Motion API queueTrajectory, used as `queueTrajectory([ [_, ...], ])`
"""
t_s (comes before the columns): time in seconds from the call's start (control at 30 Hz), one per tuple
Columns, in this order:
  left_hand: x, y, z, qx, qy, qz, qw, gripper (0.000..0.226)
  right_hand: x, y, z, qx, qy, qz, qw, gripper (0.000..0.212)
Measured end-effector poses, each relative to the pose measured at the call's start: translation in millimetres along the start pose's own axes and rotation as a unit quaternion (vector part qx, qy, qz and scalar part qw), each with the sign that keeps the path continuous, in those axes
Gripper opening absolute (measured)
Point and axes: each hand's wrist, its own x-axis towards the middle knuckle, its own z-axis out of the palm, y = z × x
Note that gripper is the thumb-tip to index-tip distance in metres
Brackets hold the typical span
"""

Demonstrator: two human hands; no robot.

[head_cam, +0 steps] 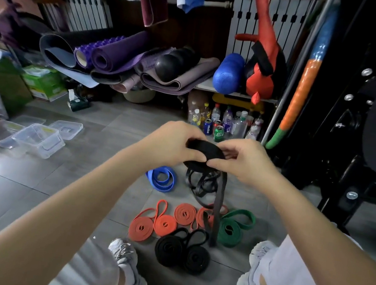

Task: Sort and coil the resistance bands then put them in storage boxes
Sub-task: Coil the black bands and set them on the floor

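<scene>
Here, a person's left hand and right hand meet above a grey tiled floor. The fingers and thumbs of both are curled round a black resistance band wound into a flat coil, with the thumb tips meeting at its near edge. The band's loose tail hangs down from under the right hand, in front of the bands on the floor. Below, between two pale sneakers, two black coils lie side by side, touching. Just beyond them sits a row of orange coils, with a green coil at its right end. Farther out lie a loosely folded blue band and, beside it, a tangle of uncoiled black bands. Well to the left, clear plastic storage boxes stand open, a lid lying just behind them. At the back, drink cans and bottles crowd under a shelf bearing rolled exercise mats and a blue foam roller.
</scene>
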Motion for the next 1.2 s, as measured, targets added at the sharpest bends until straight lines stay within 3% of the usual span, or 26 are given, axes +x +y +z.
queueTrajectory([
  [0.17, 2, -3, -16, -0.107, -0.055, -0.04, 0.992, 0.029, 5, -2, -7, 0.076, 0.005, -0.002, 0.997, 0.025],
  [0.33, -3, -8, -11, -0.307, -0.034, -0.057, 0.949, 0.029, 2, 3, -6, 0.179, 0.016, -0.004, 0.984, 0.034],
  [0.5, -9, -15, 4, -0.417, 0.021, -0.098, 0.903, 0.028, -11, 21, 10, 0.27, 0.028, 0.031, 0.962, 0.037],
  [0.57, -10, -17, 11, -0.473, 0.04, -0.104, 0.874, 0.027, -12, 25, 13, 0.312, 0.053, 0.038, 0.948, 0.032],
  [0.73, -5, -14, 29, -0.634, 0.057, -0.122, 0.761, 0.022, 0, 25, 10, 0.34, 0.098, 0.048, 0.934, 0.029],
  [0.77, -3, -13, 29, -0.625, 0.053, -0.127, 0.768, 0.022, 3, 23, 5, 0.307, 0.101, 0.042, 0.945, 0.029],
  [0.8, -1, -12, 27, -0.578, 0.055, -0.128, 0.804, 0.025, 6, 22, -1, 0.261, 0.097, 0.033, 0.96, 0.031],
  [0.87, 6, -12, 18, -0.35, 0.067, -0.094, 0.93, 0.043, 13, 18, -12, 0.144, 0.071, 0.015, 0.987, 0.029],
  [0.9, 10, -10, 13, -0.203, 0.069, -0.058, 0.975, 0.054, 16, 15, -16, 0.081, 0.051, 0.006, 0.995, 0.025],
  [0.93, 13, -6, 8, -0.073, 0.067, -0.019, 0.995, 0.061, 19, 12, -19, 0.016, 0.034, -0.005, 0.999, 0.023],
  [1.0, 19, 5, 2, 0.103, 0.041, 0.034, 0.993, 0.057, 22, 4, -19, -0.073, 0.012, -0.03, 0.997, 0.024],
  [1.07, 24, 11, 0, 0.191, 0.014, 0.04, 0.981, 0.043, 21, -1, -18, -0.075, 0.006, -0.035, 0.997, 0.024],
  [1.13, 25, 11, -2, 0.166, 0.015, 0.026, 0.986, 0.035, 16, -2, -16, -0.034, 0.018, -0.023, 0.999, 0.024],
  [1.2, 21, 7, -2, 0.071, 0.017, 0.015, 0.997, 0.031, 9, 1, -15, 0.017, 0.036, 0.0, 0.999, 0.024],
])
